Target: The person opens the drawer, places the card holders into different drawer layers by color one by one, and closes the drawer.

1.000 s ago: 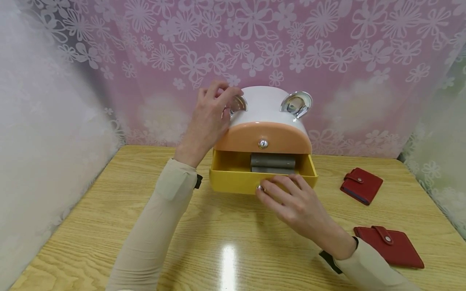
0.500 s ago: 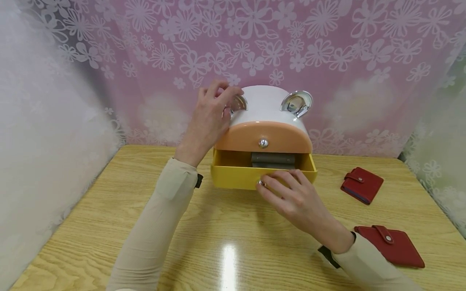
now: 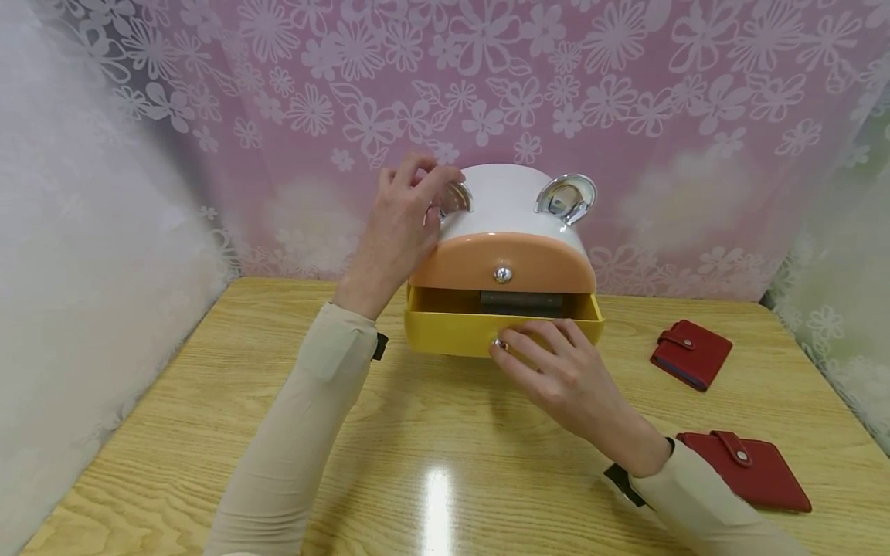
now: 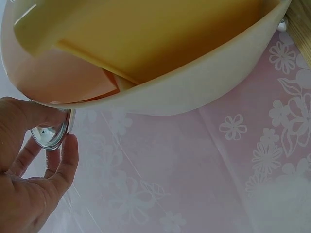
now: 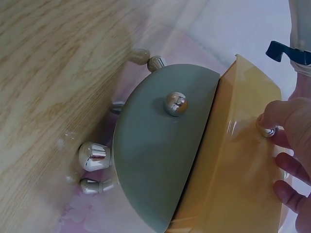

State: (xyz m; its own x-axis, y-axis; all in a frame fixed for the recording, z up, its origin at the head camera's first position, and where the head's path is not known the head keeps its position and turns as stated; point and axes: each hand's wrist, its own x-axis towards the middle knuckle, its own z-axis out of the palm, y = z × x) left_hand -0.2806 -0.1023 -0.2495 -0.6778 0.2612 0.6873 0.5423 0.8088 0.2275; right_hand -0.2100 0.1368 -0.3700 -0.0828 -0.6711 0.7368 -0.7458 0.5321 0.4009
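A small rounded drawer box with a white shell and chrome ears stands at the back of the table. My left hand grips its left ear between thumb and fingers. The yellow drawer in the middle is pulled partly out, and inside it lies a dark grey flat item, mostly hidden. My right hand pinches that drawer's silver knob, its other fingers against the drawer front. Above is a closed orange drawer; below, a closed grey-green drawer shows in the right wrist view.
Two red wallets with snap straps lie at the right of the wooden table: a smaller wallet farther back, and a larger wallet partly behind my right sleeve. A pink flowered cloth hangs behind the box.
The yellow drawer has slid some way inward, with my right hand moving along on its knob. Less of the grey item shows now. My left hand stays on the ear.
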